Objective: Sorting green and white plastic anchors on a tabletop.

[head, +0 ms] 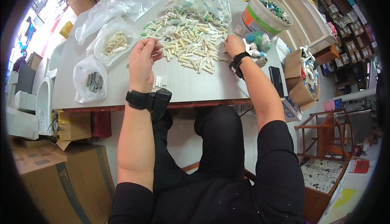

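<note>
A wide pile of cream and white plastic wall plugs [195, 42], a few of them green, is spread over the grey tabletop [118, 84]. At the pile's left edge my left hand [144, 59] is raised with curled fingers; whether something small is between thumb and finger cannot be told. My right hand [234, 45] rests at the pile's right edge, fingers bent down near the plugs and their tips partly hidden. A short row of white plugs [160, 81] lies right of my left wrist. Two plastic bags hold cream plugs [115, 43] and grey plugs [94, 81] on the left.
A bucket of small fittings [265, 15] stands at the back right. White pipe fittings [254, 50] and a phone [276, 81] lie beyond my right arm. Clear plastic bags [118, 4] cover the back left. An open carton [300, 77] stands right of the table.
</note>
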`<action>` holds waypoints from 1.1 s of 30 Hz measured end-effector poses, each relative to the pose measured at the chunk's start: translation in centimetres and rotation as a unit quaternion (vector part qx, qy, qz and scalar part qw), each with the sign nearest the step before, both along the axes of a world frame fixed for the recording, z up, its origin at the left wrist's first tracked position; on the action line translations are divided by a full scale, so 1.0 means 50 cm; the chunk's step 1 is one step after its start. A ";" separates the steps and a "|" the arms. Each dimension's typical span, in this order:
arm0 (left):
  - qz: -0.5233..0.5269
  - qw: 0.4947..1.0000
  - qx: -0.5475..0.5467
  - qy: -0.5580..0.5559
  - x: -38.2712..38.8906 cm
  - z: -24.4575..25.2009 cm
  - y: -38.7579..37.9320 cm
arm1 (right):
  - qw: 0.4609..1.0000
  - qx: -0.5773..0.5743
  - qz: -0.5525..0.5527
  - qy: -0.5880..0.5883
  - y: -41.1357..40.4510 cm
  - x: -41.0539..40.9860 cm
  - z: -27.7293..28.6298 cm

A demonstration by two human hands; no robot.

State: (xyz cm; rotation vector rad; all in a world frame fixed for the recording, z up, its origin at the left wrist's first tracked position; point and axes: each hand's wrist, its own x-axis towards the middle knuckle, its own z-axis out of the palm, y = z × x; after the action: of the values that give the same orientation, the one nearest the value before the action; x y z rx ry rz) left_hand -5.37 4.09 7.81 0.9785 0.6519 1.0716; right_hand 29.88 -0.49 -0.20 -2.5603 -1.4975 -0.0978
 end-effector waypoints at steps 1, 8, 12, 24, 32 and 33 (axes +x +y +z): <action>0.000 1.000 0.005 -0.002 0.004 -0.002 0.000 | 1.000 -0.010 0.012 0.014 -0.005 0.006 0.004; 0.049 0.999 0.011 -0.005 -0.072 0.000 0.039 | 0.945 0.106 0.123 0.283 -0.100 -0.061 0.059; 0.092 0.994 0.000 -0.061 -0.145 -0.006 0.063 | 0.868 -0.051 0.203 0.450 -0.125 -0.242 0.111; 0.139 0.984 -0.049 -0.099 -0.182 -0.011 0.046 | 0.895 -0.129 0.267 0.334 -0.013 -0.422 0.042; 0.137 0.983 -0.049 -0.114 -0.196 -0.007 0.056 | 0.911 -0.124 0.283 0.274 -0.030 -0.425 0.055; 0.137 0.983 -0.050 -0.112 -0.197 -0.008 0.058 | 0.911 -0.124 0.283 0.273 -0.032 -0.425 0.055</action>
State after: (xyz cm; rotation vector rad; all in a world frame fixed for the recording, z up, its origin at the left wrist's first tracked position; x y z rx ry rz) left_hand -15.22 6.97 7.41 0.6802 0.6585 1.3557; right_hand 8.64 -2.09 2.53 -1.9298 -1.9930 0.8539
